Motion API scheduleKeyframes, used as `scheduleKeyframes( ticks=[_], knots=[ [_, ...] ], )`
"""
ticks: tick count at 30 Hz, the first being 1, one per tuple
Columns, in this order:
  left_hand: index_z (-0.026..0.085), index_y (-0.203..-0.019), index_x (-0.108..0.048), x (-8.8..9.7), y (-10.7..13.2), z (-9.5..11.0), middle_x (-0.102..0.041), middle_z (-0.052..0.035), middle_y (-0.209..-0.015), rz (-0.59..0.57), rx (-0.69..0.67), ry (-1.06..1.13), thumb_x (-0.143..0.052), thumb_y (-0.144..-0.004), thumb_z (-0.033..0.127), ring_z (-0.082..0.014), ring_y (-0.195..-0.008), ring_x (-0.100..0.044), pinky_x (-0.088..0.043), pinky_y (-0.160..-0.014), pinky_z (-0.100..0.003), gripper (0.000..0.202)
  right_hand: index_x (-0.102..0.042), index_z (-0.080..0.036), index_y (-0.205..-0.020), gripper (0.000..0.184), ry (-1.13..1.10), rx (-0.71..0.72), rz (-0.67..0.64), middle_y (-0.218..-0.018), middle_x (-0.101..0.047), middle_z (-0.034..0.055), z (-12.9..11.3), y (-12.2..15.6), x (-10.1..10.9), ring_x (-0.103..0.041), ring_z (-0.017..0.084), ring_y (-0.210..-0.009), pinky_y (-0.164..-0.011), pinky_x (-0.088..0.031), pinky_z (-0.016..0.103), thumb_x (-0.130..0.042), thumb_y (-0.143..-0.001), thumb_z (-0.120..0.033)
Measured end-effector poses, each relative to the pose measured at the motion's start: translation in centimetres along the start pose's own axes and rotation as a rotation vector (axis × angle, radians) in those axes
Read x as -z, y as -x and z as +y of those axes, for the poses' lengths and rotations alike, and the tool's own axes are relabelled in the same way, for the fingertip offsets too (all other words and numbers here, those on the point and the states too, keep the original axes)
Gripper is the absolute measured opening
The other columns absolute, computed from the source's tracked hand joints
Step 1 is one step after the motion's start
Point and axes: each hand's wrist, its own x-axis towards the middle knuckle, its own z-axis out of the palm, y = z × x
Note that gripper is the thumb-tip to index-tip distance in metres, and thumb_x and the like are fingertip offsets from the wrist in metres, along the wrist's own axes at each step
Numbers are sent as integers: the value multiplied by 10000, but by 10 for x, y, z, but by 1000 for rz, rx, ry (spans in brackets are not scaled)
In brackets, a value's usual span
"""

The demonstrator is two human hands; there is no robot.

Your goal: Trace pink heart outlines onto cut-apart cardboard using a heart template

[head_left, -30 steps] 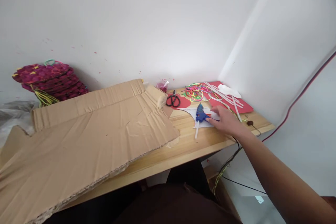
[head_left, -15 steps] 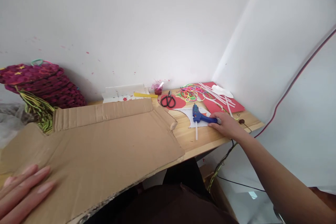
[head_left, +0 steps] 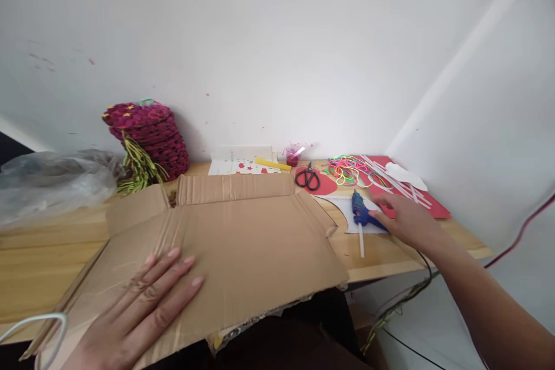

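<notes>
My left hand (head_left: 139,306) lies flat with fingers spread on a large flattened cardboard sheet (head_left: 243,237) that covers the near part of the wooden table (head_left: 39,254). My right hand (head_left: 405,221) reaches to the right and closes around the handle of a blue glue gun (head_left: 359,214), which rests on a white cut-out sheet (head_left: 342,208). A white glue stick pokes out of the gun's back toward me.
Black scissors (head_left: 307,176) lie on a red shape. Neon rubber bands (head_left: 351,169), white strips and red paper (head_left: 416,199) sit at the far right. A stack of dark red woven pieces (head_left: 150,139) and a clear plastic bag (head_left: 52,179) are at the left. Cables hang off the right edge.
The view has swung left. The cardboard has come down flat on the table and my left hand has slid onto it. My right hand has stayed at the glue gun.
</notes>
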Motion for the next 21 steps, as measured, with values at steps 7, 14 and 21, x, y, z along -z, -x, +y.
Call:
scheduleKeyframes(
  ticks=[7, 14, 21],
  knots=[
    [356, -1549, -337, -13, 5, -4, -420, 68, -1565, -195, -94, -147, -420, -822, 67, -171, -1478, -353, -226, -1254, -343, 786, -710, -199, -1076, 330, -54, -5, -176, -1084, -754, 102, -94, -92, -28, -701, 258, -1011, -847, -512, 328, -539, -924, -438],
    [420, -1564, -218, -5, 21, 12, -294, 8, -1625, -434, 216, 159, -628, -814, 152, -321, -1519, -226, -178, -1205, -646, 897, -734, -146, -996, 534, 123, -125, -191, -987, -743, 191, -122, -151, -52, -698, 325, -988, -809, -515, 370, -581, -846, -635],
    [366, -1399, -559, 39, 47, -30, -539, -33, -1496, -135, 646, 291, -637, -878, 493, -285, -1408, -472, -394, -1169, -482, 542, -733, -56, -873, 676, 173, -111, -164, -930, -710, 318, -128, -152, -57, -695, 420, -925, -739, -505, 449, -469, -875, -678]
  ],
)
